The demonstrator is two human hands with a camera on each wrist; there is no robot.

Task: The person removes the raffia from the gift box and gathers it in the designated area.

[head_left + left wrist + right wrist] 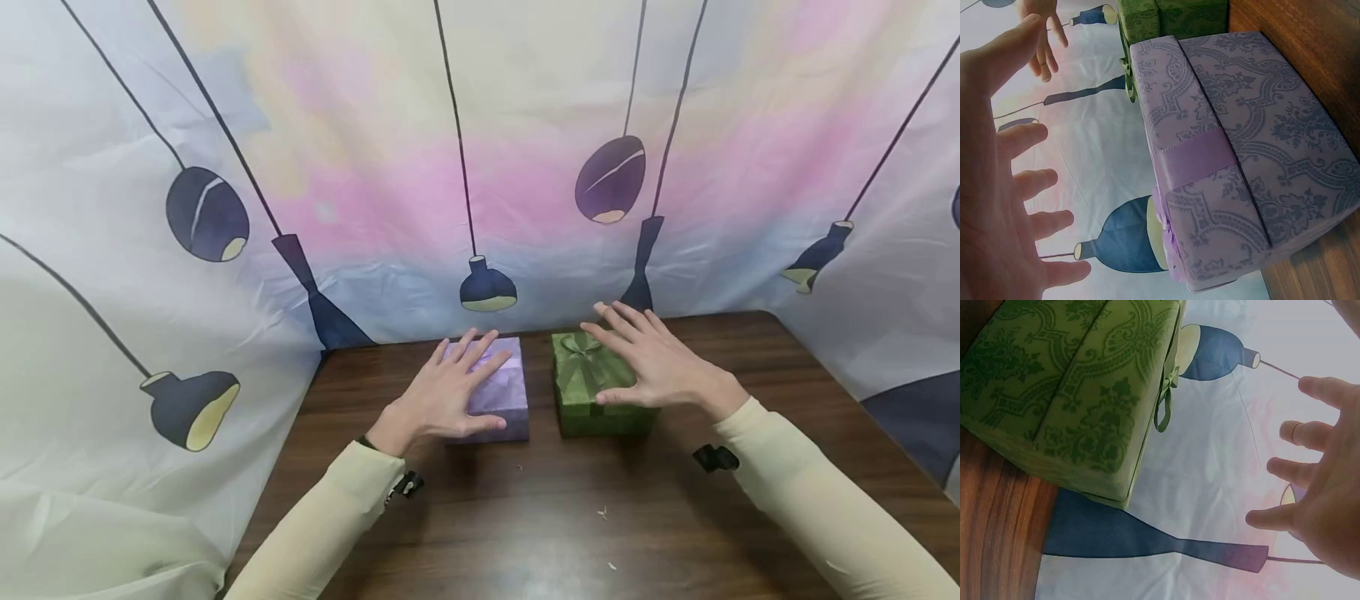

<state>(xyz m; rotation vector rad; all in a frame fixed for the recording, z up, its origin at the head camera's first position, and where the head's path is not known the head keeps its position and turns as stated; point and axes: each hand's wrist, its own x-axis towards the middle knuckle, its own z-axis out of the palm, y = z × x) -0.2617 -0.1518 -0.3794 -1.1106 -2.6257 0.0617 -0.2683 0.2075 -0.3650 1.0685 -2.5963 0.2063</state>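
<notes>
A lavender gift box (504, 400) with a damask pattern and a purple ribbon band stands on the dark wooden table. My left hand (448, 392) is spread above it, fingers apart, holding nothing; the left wrist view shows a gap between the palm and the purple box (1272, 144). To the right stands a green gift box (600, 421) with a ribbon bow on its lid. Over this one hovers my right hand (660, 358), its fingers spread and grasping nothing. The right wrist view shows the patterned side of the green box (1085, 381), apart from the fingers.
Small pale scraps (602, 512) lie on the wooden tabletop (540, 533) in front of the boxes. Behind the table hangs a cloth backdrop (390, 167) printed with dark pendant lamps. A narrow strip of table separates the two boxes.
</notes>
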